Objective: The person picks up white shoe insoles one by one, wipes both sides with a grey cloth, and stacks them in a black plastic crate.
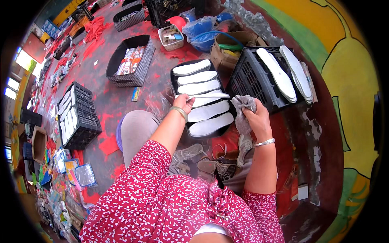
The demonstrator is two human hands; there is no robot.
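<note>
A dark tray (174, 82) in front of me holds a row of white shoe insoles (197, 77), laid crosswise one behind another. My left hand (185, 104) pinches one end of a white insole (211, 95) over the tray's middle. That insole is tilted and seen nearly edge-on. In my right hand (258, 117), at the tray's right side, is a bunched grey cloth (242, 123), its lower part hanging down. The cloth is apart from the held insole's far end.
Right of the tray, a black crate (240, 81) bears more insoles (278, 75) on top. A cardboard box (222, 54) and blue plastic bags stand behind. Another insole crate (83, 125) and a grey woven bin (139, 73) are left. Shoes (219, 167) lie close to me.
</note>
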